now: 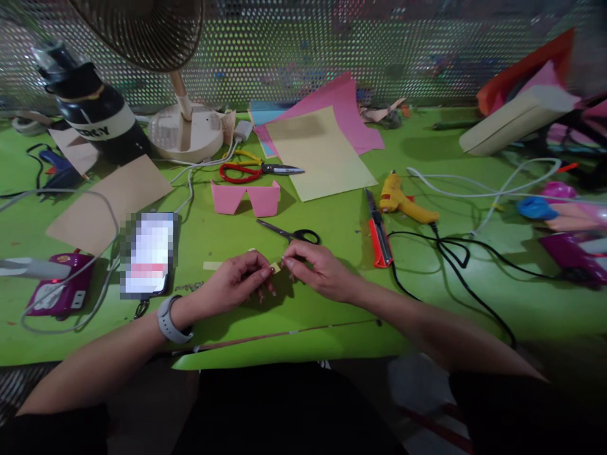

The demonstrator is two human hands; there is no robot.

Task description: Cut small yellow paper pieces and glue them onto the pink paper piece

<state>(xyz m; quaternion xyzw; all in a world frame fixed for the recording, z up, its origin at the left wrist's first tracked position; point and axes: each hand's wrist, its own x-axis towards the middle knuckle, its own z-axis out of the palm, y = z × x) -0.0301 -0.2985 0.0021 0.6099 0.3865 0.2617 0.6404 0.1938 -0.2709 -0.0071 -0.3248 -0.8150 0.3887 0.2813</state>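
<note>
My left hand point(246, 277) is closed, pinching a small yellow strip of paper point(277, 268) between thumb and finger. Against the right end of that strip, my right hand point(315, 270) has its fingertips pressed together; what they grip is too small to make out. Just beyond the hands lie small black scissors point(289, 234), blades pointing left. Another pale yellow strip point(213, 265) rests left of my left hand. Farther back, a pink paper cutout shaped like glasses point(245, 200) stands on the green table point(332, 221).
Red-and-yellow-handled scissors point(260, 169) and yellow and pink sheets point(322, 151) lie behind. To the right are a red box cutter point(378, 230), a yellow glue gun point(405, 201) and loose cords. A phone point(149, 256), fan point(184, 133) and black bottle point(102, 114) occupy the left.
</note>
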